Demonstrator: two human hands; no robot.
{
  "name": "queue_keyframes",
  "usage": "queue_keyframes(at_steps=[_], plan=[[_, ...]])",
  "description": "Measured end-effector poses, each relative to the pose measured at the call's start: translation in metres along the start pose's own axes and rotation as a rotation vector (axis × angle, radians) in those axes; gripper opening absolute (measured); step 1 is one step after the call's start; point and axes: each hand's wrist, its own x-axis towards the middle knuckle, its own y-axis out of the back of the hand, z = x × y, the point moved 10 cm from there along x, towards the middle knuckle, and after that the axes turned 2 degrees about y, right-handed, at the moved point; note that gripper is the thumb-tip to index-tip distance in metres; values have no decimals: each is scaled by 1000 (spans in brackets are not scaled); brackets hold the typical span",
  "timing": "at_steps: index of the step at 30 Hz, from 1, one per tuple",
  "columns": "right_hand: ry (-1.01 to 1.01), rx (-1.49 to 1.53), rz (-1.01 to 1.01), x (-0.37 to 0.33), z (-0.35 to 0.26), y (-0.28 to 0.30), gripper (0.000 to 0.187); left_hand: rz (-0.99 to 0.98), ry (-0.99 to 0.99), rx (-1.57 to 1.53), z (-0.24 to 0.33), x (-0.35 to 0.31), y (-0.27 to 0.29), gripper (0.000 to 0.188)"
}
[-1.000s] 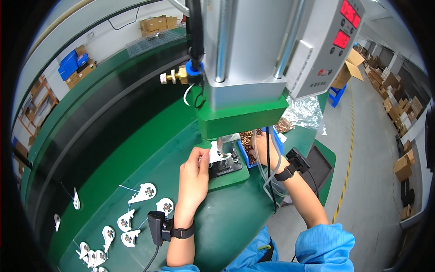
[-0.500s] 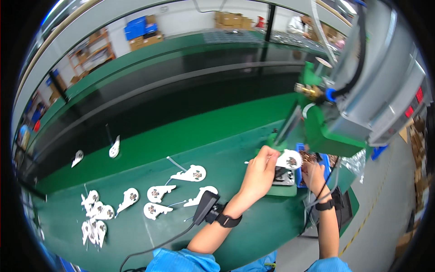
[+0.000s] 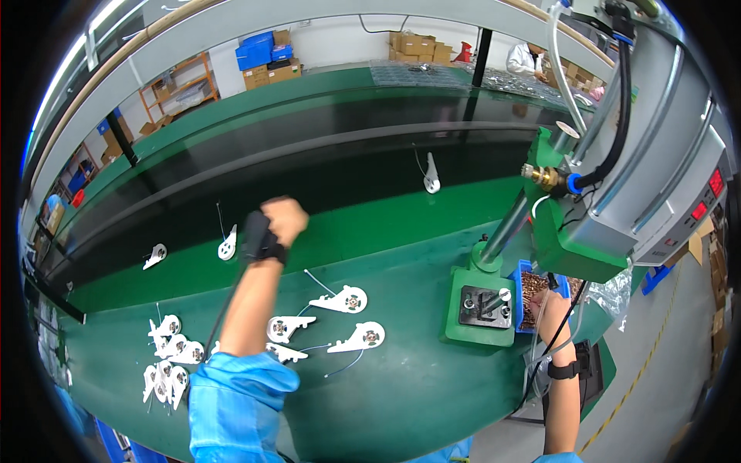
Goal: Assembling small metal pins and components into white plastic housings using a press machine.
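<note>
My left hand (image 3: 285,220) hangs over the near edge of the dark belt, its fingers curled into a loose fist with nothing showing in them. At the blue bin (image 3: 519,309) of small copper-coloured parts (image 3: 532,285), my right hand (image 3: 549,311) has its fingertips closed among the pieces; what they pinch is hidden. Just left of that bin is the green press base (image 3: 457,328), with a bare metal fixture (image 3: 485,307) on it. A white teardrop-shaped housing with a wire (image 3: 431,179) lies on the belt. Below my left hand lie several similar white housings (image 3: 366,336).
A green bench press with a grey display box (image 3: 656,185) overhangs the bin at the right. More white housings (image 3: 176,345) cluster at the bench's left, and two others (image 3: 227,247) lie along the belt. Hoses and cables (image 3: 532,370) hang near my right forearm. A co-worker (image 3: 525,59) sits far back.
My left hand has moved left, away from the fixture, and no longer has the white housing. A white housing now lies on the belt behind the press. My right hand stays at the bin.
</note>
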Motion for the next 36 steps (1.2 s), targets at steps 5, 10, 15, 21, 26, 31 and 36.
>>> queue_keyframes(at_steps=[5, 10, 15, 21, 26, 31, 36], plan=[[-229, 145, 4, -7, -2, 48, 15, -82, -61, 469, -170, 1, -76, 26], [-304, 206, 23, -20, 1, 64, 16, -102, 256, 26, -279, 51, -139, 43], [-281, 238, 108, -28, -5, 86, 15, -198, -123, -582, -55, 37, -50, 28], [-249, 183, 149, -48, -15, 102, 14, -754, -375, -1623, 238, -168, 108, 28], [-295, 156, 115, -70, -7, 104, 13, -635, -205, -1986, 282, -243, 117, 24], [-342, 144, 121, -97, 15, 108, 12, -615, -101, -1979, 294, -264, 76, 22], [-350, 180, 162, -107, 21, 105, 12, -540, -102, -1959, 298, -267, 72, 22]])
